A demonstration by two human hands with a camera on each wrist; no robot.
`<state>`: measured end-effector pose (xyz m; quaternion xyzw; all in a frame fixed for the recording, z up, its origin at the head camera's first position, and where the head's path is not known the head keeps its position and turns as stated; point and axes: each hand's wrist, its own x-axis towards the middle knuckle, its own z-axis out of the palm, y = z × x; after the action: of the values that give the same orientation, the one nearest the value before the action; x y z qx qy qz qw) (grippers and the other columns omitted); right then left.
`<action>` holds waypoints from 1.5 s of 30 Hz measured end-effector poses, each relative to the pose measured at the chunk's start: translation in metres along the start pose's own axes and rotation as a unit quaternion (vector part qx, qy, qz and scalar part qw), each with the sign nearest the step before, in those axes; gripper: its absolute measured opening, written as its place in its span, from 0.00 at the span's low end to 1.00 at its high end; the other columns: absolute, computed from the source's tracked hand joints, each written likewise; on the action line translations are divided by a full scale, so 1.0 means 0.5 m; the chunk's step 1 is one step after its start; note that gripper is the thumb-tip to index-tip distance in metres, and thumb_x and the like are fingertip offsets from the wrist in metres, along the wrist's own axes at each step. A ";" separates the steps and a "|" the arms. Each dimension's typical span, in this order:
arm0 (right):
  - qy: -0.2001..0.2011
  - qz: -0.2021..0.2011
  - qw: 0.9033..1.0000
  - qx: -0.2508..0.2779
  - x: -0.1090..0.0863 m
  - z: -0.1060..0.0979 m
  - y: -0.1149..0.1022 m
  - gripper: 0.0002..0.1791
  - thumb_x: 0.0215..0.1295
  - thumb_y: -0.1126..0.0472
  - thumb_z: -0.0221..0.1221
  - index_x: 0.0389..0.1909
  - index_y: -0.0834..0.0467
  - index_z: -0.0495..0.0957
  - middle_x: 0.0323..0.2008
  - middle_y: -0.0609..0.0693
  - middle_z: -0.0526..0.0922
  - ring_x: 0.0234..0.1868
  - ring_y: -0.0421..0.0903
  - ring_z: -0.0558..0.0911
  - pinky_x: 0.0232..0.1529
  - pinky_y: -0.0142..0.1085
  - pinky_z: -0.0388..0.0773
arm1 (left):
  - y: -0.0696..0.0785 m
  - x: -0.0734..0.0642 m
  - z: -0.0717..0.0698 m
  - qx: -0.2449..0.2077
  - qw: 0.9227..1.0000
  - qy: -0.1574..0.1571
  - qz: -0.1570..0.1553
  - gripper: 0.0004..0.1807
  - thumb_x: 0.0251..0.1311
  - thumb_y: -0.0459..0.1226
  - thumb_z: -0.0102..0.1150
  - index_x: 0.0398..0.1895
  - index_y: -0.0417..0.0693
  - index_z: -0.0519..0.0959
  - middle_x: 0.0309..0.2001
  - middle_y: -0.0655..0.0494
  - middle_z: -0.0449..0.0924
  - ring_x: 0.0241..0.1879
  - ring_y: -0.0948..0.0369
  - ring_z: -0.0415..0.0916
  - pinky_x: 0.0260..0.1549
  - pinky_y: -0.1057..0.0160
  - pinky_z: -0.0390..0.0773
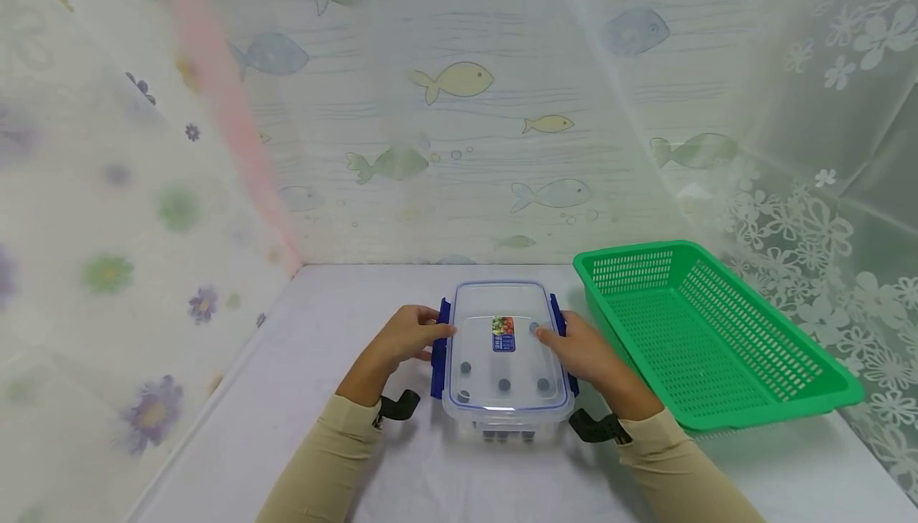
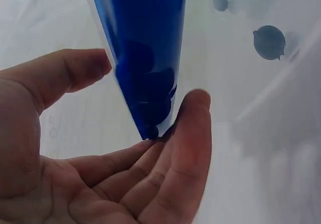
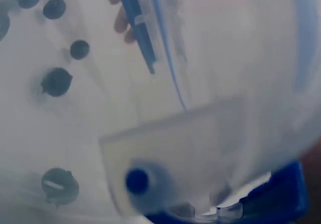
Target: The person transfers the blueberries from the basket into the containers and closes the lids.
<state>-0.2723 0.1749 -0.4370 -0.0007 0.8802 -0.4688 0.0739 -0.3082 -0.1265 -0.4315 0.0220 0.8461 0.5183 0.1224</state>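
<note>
A clear plastic food container point(image 1: 473, 351) with a lid stands in front of me, a fruit sticker point(image 1: 504, 334) on top. Several small dark round things point(image 1: 504, 385) show through it. My left hand point(image 1: 405, 336) holds its left side, thumb at the lid edge, fingers by the blue latch point(image 1: 440, 359). In the left wrist view, thumb and fingers curve around that latch point(image 2: 148, 48). On the other side my right hand point(image 1: 591, 351) grips the container, thumb on the lid beside the right latch point(image 1: 556, 316); its fingers are mostly hidden.
A green slotted basket point(image 1: 699, 348) stands close to my right arm. White cloth point(image 1: 330, 304) covers the table. Curtains with fish and flower prints point(image 1: 459, 212) rise behind and at both sides.
</note>
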 end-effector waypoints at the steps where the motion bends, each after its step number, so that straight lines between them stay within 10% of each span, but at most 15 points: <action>1: -0.005 -0.003 1.000 0.005 -0.001 0.002 -0.002 0.34 0.79 0.48 0.54 0.74 0.66 0.60 0.60 0.66 0.79 0.50 0.56 0.86 0.43 0.54 0.89 | 0.001 0.000 0.001 -0.004 1.000 0.003 0.003 0.32 0.64 0.45 0.71 0.65 0.36 0.75 0.55 0.44 0.84 0.47 0.52 0.86 0.44 0.52 0.90; 16: 0.004 -0.002 1.000 0.018 -0.010 0.027 -0.016 0.34 0.84 0.55 0.41 0.82 0.63 0.43 0.71 0.68 0.68 0.69 0.65 0.73 0.62 0.67 0.76 | 0.017 -0.011 0.014 -0.009 0.999 0.014 0.043 0.32 0.66 0.35 0.69 0.70 0.31 0.72 0.61 0.37 0.81 0.52 0.48 0.87 0.46 0.54 0.89; 45: 0.013 -0.013 0.999 -0.050 -0.012 0.024 -0.020 0.29 0.83 0.55 0.45 0.75 0.68 0.55 0.62 0.68 0.77 0.55 0.58 0.83 0.45 0.56 0.88 | 0.026 -0.018 0.012 0.032 0.998 0.021 0.049 0.28 0.68 0.36 0.67 0.69 0.35 0.75 0.60 0.42 0.83 0.52 0.53 0.86 0.48 0.56 0.89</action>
<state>-0.2656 0.1598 -0.4346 -0.0098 0.9033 -0.4252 0.0559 -0.2993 -0.1167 -0.4208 0.0565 0.8628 0.4963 0.0783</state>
